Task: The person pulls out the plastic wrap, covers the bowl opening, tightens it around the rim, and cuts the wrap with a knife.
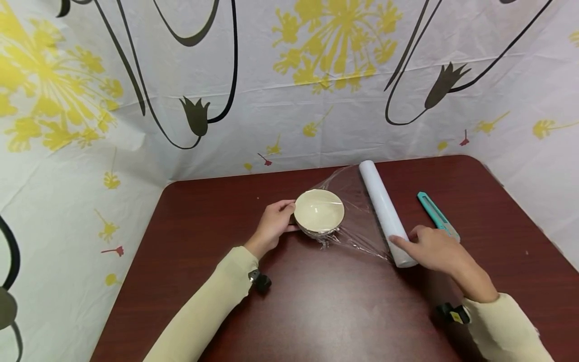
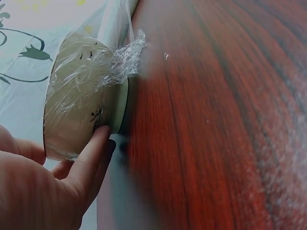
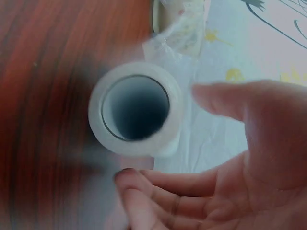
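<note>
A cream bowl has clear plastic wrap stretched over it and bunched at its side. My left hand grips the bowl's left side, thumb at the rim and fingers lower down near the foot; the left wrist view shows the bowl tilted in that camera. From the bowl the film runs right to a white roll of plastic wrap. Beside the roll's near end is my right hand, thumb and fingers spread around it. In the right wrist view the roll's hollow end faces the camera.
A teal utility knife lies right of the roll, partly behind the right hand. The dark red-brown table meets a patterned cloth at its back and sides.
</note>
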Demonstrator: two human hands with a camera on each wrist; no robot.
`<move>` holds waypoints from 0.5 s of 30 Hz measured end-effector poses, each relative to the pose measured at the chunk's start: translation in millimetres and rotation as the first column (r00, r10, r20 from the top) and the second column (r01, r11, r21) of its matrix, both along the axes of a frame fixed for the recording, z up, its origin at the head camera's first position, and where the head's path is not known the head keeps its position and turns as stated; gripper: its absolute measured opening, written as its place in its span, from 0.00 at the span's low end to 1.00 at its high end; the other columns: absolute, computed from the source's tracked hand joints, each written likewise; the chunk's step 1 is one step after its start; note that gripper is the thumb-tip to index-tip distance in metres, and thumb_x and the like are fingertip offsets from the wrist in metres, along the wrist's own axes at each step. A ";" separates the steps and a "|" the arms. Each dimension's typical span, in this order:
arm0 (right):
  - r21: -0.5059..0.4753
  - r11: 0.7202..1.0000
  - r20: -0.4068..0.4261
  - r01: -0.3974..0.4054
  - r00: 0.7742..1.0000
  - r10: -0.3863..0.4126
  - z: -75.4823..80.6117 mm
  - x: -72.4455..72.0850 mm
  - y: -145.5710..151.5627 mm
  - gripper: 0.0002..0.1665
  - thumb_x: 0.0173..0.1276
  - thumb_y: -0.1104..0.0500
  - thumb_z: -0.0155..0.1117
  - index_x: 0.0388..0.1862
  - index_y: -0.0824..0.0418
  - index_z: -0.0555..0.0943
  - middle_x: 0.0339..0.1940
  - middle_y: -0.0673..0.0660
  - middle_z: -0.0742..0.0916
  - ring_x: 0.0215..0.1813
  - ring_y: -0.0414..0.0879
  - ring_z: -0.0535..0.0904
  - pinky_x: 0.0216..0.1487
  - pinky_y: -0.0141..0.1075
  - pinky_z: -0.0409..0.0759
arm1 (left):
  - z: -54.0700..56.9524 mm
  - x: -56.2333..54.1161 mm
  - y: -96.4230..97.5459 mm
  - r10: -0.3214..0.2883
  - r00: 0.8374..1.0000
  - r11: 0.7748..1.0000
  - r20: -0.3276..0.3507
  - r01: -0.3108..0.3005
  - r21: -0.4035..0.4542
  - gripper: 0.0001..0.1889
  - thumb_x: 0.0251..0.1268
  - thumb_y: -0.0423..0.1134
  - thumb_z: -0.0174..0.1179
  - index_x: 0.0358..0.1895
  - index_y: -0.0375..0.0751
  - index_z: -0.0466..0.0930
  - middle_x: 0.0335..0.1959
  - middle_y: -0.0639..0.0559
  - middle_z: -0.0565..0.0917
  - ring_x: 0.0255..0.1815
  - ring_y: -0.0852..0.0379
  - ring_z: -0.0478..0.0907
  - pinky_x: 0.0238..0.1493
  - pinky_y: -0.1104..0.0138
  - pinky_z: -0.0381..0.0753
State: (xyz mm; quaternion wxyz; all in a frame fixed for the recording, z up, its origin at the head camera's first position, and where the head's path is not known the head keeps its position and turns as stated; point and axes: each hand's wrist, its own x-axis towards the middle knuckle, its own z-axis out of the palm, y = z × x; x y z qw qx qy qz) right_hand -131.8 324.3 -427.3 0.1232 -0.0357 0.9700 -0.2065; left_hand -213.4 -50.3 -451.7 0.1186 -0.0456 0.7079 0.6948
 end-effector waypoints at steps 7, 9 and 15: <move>-0.047 0.994 -0.125 0.098 0.987 -0.103 17.2 -7.8 29.4 0.33 0.85 0.40 0.60 0.58 0.72 0.83 0.44 0.66 0.90 0.45 0.62 0.84 0.37 0.46 0.80 | -0.2 -0.4 -0.4 0.005 1.000 1.000 0.004 -0.005 0.009 0.20 0.88 0.36 0.55 0.73 0.30 0.80 0.65 0.35 0.85 0.50 0.50 0.88 0.46 0.57 0.95; -0.066 0.990 -0.118 0.125 0.984 -0.133 17.9 -12.6 44.6 0.32 0.84 0.42 0.62 0.60 0.73 0.82 0.48 0.71 0.88 0.48 0.66 0.82 0.38 0.47 0.80 | -0.3 -0.3 -0.7 0.011 1.000 1.000 0.000 -0.011 0.015 0.20 0.88 0.36 0.56 0.72 0.30 0.81 0.64 0.35 0.85 0.49 0.51 0.88 0.46 0.57 0.95; -0.082 0.978 -0.045 0.194 0.979 -0.198 14.5 -21.6 80.9 0.35 0.84 0.44 0.61 0.65 0.77 0.79 0.58 0.80 0.83 0.58 0.76 0.76 0.47 0.61 0.82 | -1.0 0.0 -1.6 0.020 1.000 1.000 -0.011 -0.020 0.017 0.20 0.87 0.35 0.56 0.72 0.29 0.81 0.64 0.34 0.85 0.48 0.50 0.89 0.46 0.57 0.95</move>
